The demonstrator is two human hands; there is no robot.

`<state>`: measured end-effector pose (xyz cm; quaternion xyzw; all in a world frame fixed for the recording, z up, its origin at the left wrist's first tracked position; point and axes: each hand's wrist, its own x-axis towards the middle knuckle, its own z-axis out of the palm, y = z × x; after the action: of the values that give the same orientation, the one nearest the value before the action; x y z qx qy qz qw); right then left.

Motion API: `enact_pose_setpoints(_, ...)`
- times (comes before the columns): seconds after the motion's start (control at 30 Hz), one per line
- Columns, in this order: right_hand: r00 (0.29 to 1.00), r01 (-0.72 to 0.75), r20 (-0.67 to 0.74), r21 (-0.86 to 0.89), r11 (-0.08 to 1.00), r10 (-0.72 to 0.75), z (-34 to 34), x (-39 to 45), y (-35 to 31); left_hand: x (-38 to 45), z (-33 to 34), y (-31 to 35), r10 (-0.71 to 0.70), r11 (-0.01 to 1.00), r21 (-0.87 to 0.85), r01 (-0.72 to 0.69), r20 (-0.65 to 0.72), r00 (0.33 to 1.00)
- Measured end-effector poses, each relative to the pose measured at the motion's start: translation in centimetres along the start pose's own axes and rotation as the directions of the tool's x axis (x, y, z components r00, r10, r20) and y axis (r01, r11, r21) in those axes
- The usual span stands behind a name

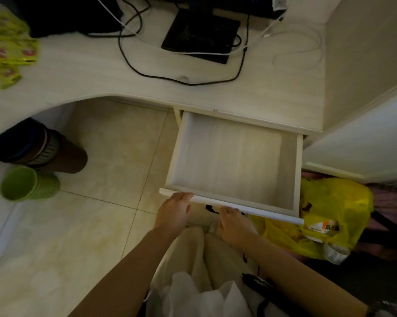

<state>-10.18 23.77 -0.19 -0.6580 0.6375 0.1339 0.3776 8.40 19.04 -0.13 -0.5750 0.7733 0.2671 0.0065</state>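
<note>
A pale wooden drawer [229, 156] stands pulled out from under the desk [90, 72], and nothing lies inside it. My left hand [173, 213] rests on the left part of the drawer's front panel [261, 210], fingers laid over its top edge. My right hand [233, 221] sits just below the middle of that panel, its fingers curled under the front by a dark handle [211, 208]; how the fingers hold there is hidden.
On the desk lie a black device [202, 35], black and white cables [133, 53] and yellow-green packets [7, 51]. A brown bin [55, 152] and a green cup [26, 183] stand on the tiled floor at left. A yellow plastic bag [330, 213] sits right of the drawer.
</note>
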Motion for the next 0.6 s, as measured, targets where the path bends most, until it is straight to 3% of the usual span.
enact_pose_setpoints(0.3, 0.976, 0.216, 0.022, -0.188, 0.958, -0.216, -3.0, 2.5, -8.6, -5.0, -3.8, -5.7, -0.313, 0.939, -0.179, 0.293, -0.099, 0.945)
enact_pose_setpoints(0.6, 0.932, 0.361, 0.053, -0.234, 0.903, -0.358, -3.5, 7.4, -22.3, -10.6, -8.5, -16.2, -0.544, 0.829, -0.310, 0.467, -0.244, 0.803)
